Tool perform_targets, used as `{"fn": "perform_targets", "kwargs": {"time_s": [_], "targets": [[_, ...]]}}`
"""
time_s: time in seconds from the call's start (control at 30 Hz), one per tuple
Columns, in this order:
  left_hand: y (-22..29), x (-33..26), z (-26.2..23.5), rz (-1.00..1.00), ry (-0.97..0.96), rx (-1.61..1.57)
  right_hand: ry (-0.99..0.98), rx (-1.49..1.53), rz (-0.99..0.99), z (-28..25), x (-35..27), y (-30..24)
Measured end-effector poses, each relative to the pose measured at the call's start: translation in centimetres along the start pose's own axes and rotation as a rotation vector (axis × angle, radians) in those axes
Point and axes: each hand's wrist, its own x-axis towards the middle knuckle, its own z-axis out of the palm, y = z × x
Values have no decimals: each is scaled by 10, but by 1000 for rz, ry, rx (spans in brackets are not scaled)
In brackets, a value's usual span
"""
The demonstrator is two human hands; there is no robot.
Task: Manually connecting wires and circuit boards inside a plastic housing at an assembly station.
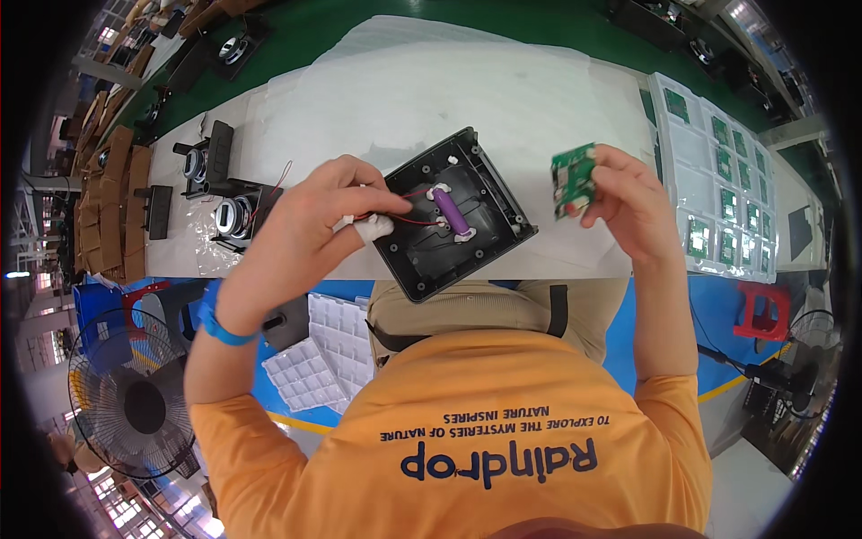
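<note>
A black plastic housing point(494, 180) lies open side up near the front edge of the white-covered table. Inside it a purple cylindrical battery point(452, 211) is fixed with white glue at its ends. Thin red and black wires point(417, 221) run from the battery to my left hand point(337, 211), whose fingers pinch them over the housing's left side. White tape wraps one of those fingers. Right of the housing, my right hand point(628, 193) holds a green circuit board point(573, 180) up by its edge, apart from the housing.
At the left stand black speaker parts point(235, 216) with wires, beside brown cardboard dividers point(117, 198). A white compartment tray point(669, 162) of green boards is at the right. Empty trays point(310, 373), a fan point(139, 404) and a red stool point(761, 310) are below table level.
</note>
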Motion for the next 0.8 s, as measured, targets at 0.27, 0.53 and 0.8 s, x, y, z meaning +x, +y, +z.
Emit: {"fn": "perform_targets", "kwargs": {"time_s": [0.27, 0.53, 0.8], "targets": [[-17, 22, 43, -100, 537, -337, -215, -267, -61, 58, 37, -11], [-9, 21, 55, -147, 656, -672, -356, -391, 93, 61, 48, -5], [-17, -8, 60, -155, 706, -300, -1, 312, 27, 9, 56, 20]]}}
